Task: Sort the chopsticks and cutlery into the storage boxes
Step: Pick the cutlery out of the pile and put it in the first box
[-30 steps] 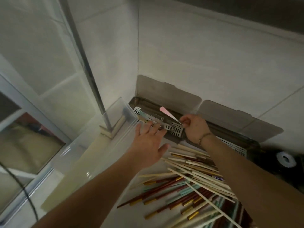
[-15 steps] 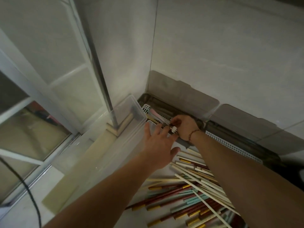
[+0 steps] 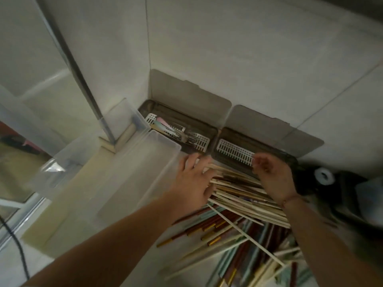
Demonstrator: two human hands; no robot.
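Hands over loose heap of cream, brown and teal chopsticks beside grey lidded storage boxes: left hand spread flat, right hand loosely curled, empty. Risk: sweeping scatters sticks off counter.

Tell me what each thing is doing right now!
Left box: lid up, cutlery inside.
Right box: lid up, looks empty.
Clear bin: open, looks empty.
Chopsticks: loose pile, unsorted.
Left hand: fingers spread, on the pile's edge.
Right hand: fingers loosely curled, holding nothing visible.
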